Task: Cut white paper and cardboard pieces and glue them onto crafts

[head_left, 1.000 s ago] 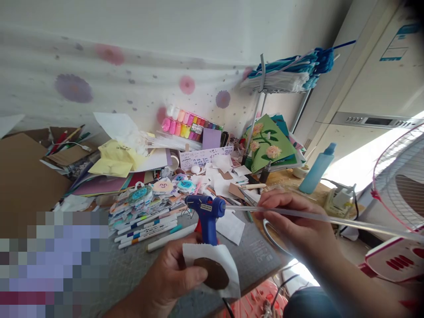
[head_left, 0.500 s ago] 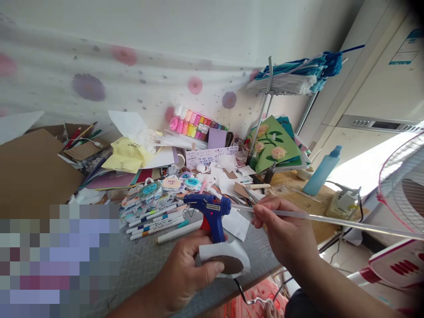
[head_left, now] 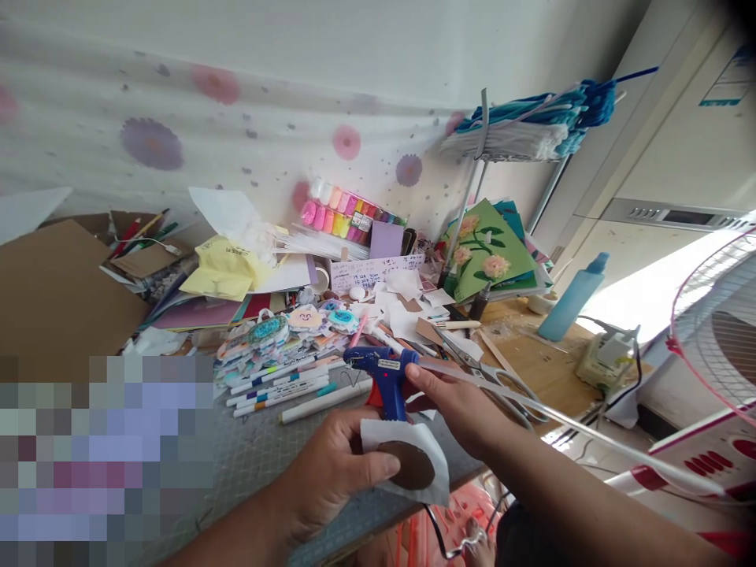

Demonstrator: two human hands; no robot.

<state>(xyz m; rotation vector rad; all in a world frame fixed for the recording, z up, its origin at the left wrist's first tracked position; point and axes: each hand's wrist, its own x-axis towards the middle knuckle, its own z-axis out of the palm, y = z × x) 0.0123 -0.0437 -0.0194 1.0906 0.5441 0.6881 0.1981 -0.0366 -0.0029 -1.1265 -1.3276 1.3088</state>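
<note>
My left hand (head_left: 336, 465) pinches a white sheet of paper that carries a brown round disc (head_left: 407, 466), the thumb lying on the disc's edge. Just behind the sheet stands a blue glue gun (head_left: 393, 391) with a red trigger and a small lit red light, its nozzle to the left. My right hand (head_left: 446, 402) is closed about the gun's rear and the back of its handle. A long clear glue stick (head_left: 567, 413) runs out of the gun's back, over my right hand and off to the right. Whether left fingers also touch the handle is hidden.
Scissors (head_left: 502, 378) lie right of the gun. Markers (head_left: 283, 394) and a pile of paper cutouts (head_left: 268, 335) are to the left. A blue bottle (head_left: 572, 299) and a power strip (head_left: 608, 362) stand at right, a fan (head_left: 717, 307) beyond. A cable hangs below the table edge.
My right hand has slid left along the glue stick to the back of the glue gun. The gun has shifted slightly right, and the paper is tilted more toward me. Scissors now show.
</note>
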